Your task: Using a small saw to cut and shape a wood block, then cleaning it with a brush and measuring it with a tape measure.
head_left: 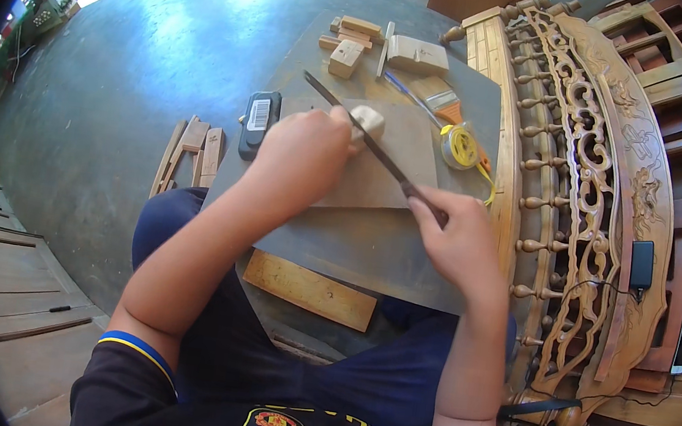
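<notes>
a small pale wooden block (367, 120), rounded at its corners, rests on a flat board (397, 173) on the grey bench (354, 244), just past the left hand's knuckles. the left hand (301, 157) is clenched around the block, pinning it down. the right hand (460, 245) is closed on the near end of a long dark file (367, 138), which slants across the block, its tip beyond the left hand.

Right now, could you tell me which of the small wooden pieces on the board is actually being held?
The pale rounded block under the left hand, where the file crosses it; the other offcuts lie untouched in a cluster at the board's far end.
</notes>
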Action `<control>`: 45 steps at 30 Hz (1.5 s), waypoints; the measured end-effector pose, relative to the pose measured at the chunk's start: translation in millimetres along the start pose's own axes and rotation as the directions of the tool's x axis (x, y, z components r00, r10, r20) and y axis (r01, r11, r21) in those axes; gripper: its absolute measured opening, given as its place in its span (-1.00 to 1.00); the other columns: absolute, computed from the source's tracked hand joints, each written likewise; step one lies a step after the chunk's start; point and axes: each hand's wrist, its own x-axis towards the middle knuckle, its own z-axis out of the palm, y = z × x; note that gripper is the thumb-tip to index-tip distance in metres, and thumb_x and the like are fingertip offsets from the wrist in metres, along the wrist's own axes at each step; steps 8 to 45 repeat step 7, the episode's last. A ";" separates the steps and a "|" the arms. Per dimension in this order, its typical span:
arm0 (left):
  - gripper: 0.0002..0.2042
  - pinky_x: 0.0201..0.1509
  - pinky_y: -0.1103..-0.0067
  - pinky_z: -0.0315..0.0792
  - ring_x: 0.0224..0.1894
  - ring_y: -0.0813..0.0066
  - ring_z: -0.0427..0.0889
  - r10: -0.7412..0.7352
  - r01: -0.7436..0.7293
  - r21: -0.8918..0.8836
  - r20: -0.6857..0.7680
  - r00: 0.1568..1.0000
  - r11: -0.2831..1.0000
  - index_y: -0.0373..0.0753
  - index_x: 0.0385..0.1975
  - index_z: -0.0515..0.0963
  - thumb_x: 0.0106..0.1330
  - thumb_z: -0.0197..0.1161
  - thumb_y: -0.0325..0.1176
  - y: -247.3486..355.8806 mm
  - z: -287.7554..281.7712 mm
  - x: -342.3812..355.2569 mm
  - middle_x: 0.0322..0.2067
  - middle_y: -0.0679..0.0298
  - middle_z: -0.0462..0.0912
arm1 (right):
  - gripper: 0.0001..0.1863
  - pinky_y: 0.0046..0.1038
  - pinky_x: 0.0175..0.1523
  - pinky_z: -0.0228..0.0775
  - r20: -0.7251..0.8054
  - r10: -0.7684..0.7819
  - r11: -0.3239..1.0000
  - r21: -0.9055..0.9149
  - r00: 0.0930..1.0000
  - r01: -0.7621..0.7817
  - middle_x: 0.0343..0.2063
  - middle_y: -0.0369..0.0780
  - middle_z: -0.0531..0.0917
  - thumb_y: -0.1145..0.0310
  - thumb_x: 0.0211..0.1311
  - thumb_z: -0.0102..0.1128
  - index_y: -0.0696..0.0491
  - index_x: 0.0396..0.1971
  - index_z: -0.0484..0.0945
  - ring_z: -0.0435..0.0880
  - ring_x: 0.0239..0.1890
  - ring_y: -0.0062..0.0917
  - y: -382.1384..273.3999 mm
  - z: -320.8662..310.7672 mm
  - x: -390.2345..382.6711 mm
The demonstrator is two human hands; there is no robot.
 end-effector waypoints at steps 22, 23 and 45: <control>-0.80 -0.04 0.40 0.64 -0.12 0.07 0.76 0.050 -0.052 0.278 0.013 0.999 0.959 -0.30 -0.18 0.53 0.35 0.34 -0.34 18.9 15.0 -5.8 -0.25 0.09 0.76 | -0.76 -0.51 -0.26 0.50 0.190 0.329 0.943 -0.111 0.925 -0.313 -0.47 -0.11 0.79 0.44 0.31 0.33 0.13 -0.06 0.77 0.70 -0.47 -0.52 -19.6 -64.0 -29.4; -0.80 -0.04 0.40 0.64 -0.12 0.07 0.76 0.050 -0.052 0.278 0.013 0.999 0.959 -0.30 -0.18 0.53 0.35 0.34 -0.34 18.9 15.0 -5.8 -0.25 0.09 0.76 | -0.76 -0.51 -0.26 0.50 0.190 0.329 0.943 -0.111 0.925 -0.313 -0.47 -0.11 0.79 0.44 0.31 0.33 0.13 -0.06 0.77 0.70 -0.47 -0.52 -19.6 -64.0 -29.4; -0.80 -0.04 0.40 0.64 -0.12 0.07 0.76 0.050 -0.052 0.278 0.013 0.999 0.959 -0.30 -0.18 0.53 0.35 0.34 -0.34 18.9 15.0 -5.8 -0.25 0.09 0.76 | -0.76 -0.51 -0.26 0.50 0.190 0.329 0.943 -0.111 0.925 -0.313 -0.47 -0.11 0.79 0.44 0.31 0.33 0.13 -0.06 0.77 0.70 -0.47 -0.52 -19.6 -64.0 -29.4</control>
